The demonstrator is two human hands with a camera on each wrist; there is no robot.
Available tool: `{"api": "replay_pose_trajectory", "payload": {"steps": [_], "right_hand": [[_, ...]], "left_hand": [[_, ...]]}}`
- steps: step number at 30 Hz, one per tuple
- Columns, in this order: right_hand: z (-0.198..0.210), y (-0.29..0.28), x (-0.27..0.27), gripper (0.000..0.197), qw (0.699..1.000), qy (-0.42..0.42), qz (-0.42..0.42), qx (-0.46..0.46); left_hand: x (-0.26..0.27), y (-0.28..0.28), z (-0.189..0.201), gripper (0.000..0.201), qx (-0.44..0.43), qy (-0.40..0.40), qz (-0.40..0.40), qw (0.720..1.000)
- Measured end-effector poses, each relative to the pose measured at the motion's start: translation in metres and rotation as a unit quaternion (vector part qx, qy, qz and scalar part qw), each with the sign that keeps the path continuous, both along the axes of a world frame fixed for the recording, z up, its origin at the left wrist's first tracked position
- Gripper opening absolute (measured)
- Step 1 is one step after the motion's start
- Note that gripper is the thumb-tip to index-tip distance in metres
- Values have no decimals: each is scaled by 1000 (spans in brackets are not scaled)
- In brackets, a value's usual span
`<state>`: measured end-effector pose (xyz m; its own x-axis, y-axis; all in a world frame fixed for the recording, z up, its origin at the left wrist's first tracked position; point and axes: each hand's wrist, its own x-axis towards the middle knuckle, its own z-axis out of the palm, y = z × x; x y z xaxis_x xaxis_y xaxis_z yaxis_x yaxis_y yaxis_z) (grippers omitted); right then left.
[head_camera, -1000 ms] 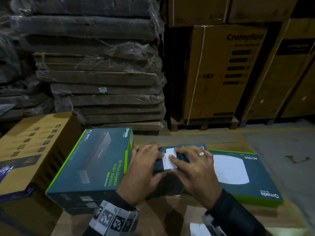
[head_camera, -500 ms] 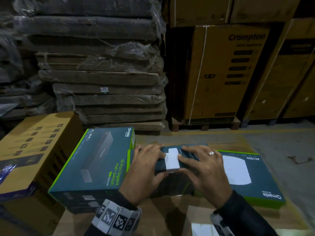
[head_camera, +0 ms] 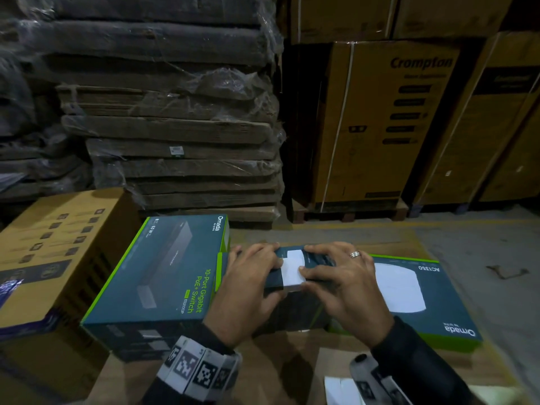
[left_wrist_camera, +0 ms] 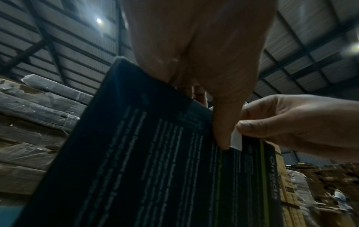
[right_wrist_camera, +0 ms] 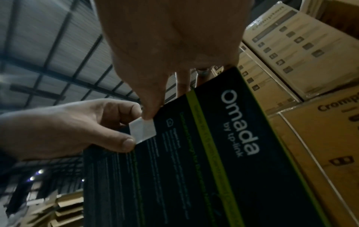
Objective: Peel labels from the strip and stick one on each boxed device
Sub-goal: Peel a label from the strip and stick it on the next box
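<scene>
Dim warehouse light, grainy and soft throughout

Light comes from small ceiling lamps [left_wrist_camera: 98, 20], which flare into hazy glare against the dark roof. In the head view the white label [head_camera: 293, 267] is the brightest spot, while the wrapped pallet stack [head_camera: 163, 118] sinks into shadow and straight edges bow toward the corners. Both wrist views are noisy, with the near hands blurred and the box print [right_wrist_camera: 240, 124] soft.

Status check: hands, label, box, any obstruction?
Both hands, left hand and right hand, gripping upright box. Thumbs pressing label over its top edge. No obstruction seen.
</scene>
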<state>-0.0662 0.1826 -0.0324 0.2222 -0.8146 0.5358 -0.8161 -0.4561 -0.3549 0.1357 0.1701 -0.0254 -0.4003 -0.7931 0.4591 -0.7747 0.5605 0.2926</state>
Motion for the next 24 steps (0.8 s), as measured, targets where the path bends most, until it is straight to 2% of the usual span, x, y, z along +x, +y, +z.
{"api": "replay_pose_trajectory", "payload": {"steps": [2,4,8,12,16,18,20,23,24], "right_hand": [[-2,0,-1,30,999,34,1,-4],[-2,-1,-9,49,997,73,-15,7],[2,-6,-28,79,993,95,-27,58],[4,-4,-30,87,994,94,-5,52],[-2,2,-34,89,997,43,-4,65],[-6,8,-34,90,996,-15,-11,91],[-7,15,-32,92,990,-81,-18,118],[-6,23,-30,89,969,-188,-27,156],[-5,24,-31,84,955,-233,-40,180]], "left_hand": [[-1,-1,2,41,10,2,3,1000],[-1,1,2,43,15,-3,5,1000],[0,4,4,53,11,-21,-1,1000],[12,12,5,73,11,-28,9,1000],[40,28,-2,80,21,-32,101,994],[50,38,-6,83,54,36,140,988],[50,47,-9,76,103,153,145,972],[42,55,-15,60,189,318,137,919],[41,56,-19,52,202,331,136,912]]}}
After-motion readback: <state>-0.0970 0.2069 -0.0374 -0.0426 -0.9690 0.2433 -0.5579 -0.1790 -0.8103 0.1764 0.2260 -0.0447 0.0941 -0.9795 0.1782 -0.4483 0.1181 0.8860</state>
